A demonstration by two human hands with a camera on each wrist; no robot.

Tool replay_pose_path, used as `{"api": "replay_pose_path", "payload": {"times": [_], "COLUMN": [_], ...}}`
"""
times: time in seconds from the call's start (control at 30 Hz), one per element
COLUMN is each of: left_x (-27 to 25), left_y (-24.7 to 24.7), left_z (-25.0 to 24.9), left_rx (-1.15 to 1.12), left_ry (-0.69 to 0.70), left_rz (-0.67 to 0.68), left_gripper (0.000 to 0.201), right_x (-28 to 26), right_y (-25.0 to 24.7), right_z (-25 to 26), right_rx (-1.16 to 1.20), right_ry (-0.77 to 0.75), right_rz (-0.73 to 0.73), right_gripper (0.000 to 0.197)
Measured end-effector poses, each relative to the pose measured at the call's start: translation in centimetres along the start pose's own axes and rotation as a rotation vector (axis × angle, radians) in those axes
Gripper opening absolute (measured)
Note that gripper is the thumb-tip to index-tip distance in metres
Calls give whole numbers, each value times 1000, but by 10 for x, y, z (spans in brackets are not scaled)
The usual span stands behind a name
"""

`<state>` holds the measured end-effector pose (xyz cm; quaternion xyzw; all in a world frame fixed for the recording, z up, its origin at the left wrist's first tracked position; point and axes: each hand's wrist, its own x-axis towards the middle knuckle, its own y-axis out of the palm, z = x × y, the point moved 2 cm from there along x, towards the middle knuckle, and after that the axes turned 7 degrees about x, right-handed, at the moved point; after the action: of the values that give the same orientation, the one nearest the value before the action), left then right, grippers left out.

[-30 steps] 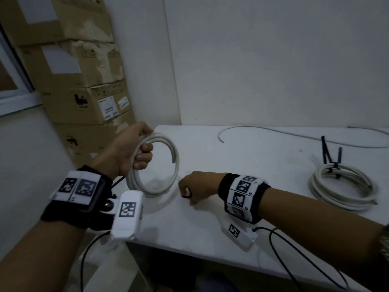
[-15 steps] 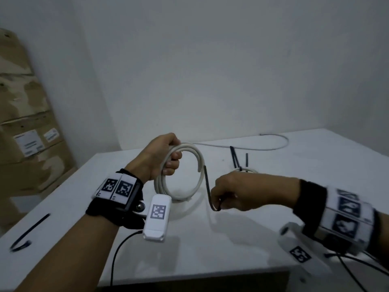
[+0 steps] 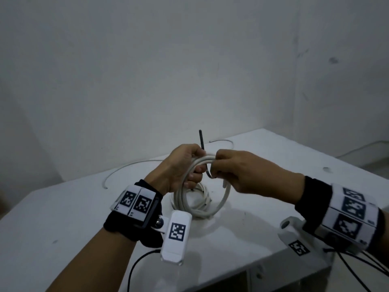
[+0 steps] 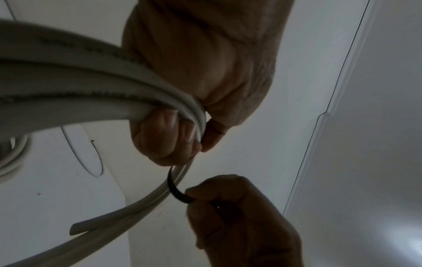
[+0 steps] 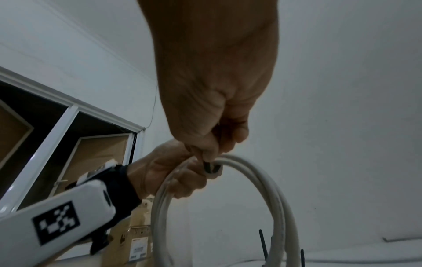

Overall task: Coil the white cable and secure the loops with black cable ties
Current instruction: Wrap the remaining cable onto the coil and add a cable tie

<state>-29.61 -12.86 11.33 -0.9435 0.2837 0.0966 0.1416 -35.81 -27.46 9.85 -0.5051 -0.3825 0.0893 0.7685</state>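
My left hand (image 3: 196, 165) grips the top of a coil of white cable (image 3: 226, 197), which hangs upright above the white table (image 3: 63, 218). Close beside it, my right hand (image 3: 216, 169) pinches a black cable tie (image 3: 201, 140). The tie's free end points up behind the coil, and its lower part curves under the loops. The left wrist view shows the left fingers (image 4: 171, 140) curled round the coil (image 4: 91, 90), with the tie (image 4: 175, 187) bent toward the right hand (image 4: 239, 216). In the right wrist view the tie (image 5: 211, 168) lies across the coil (image 5: 274, 198).
A second white coil (image 3: 200, 193) lies on the table behind the held one, its black ties (image 5: 262, 242) standing up. Loose white cable (image 3: 126, 167) curves along the table's far side. Cardboard boxes (image 5: 137, 243) stand to the left. Wrist camera leads hang off the front edge.
My right hand lifted the black tie off the table and brought it up to the coil's top, beside my left hand. The head view swung to the right.
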Motion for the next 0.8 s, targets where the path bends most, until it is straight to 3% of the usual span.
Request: {"api": "replay_pose_path", "payload": {"times": [0.1,0.2,0.33,0.5,0.6,0.8], "left_x": [5,7,6,2,2,0], "left_y": [5,7,6,3,5,7], "left_z": [4,4,6,12,15,20], "left_rx": [-4,-12,27,35,93,250], "left_ry": [-11,-5,-10,-21,-39,-71], "left_rz": [-6,0,1,-57,-85,-148], "left_gripper": [38,27,15,13,30,58], "right_x": [-4,-5,-8,-8,-7,-12], "right_y": [-4,3,18,23,32,46], "right_z": [-3,0,-2,-3,-8,-9], "right_rx": [-31,-39,-126,-201,-188,-137], "right_ry": [-67,-153,-239,-278,-278,-193], "right_rz": [-113,-133,-143,-209,-222,-295], "right_gripper": [25,11,51,58,49,50]}}
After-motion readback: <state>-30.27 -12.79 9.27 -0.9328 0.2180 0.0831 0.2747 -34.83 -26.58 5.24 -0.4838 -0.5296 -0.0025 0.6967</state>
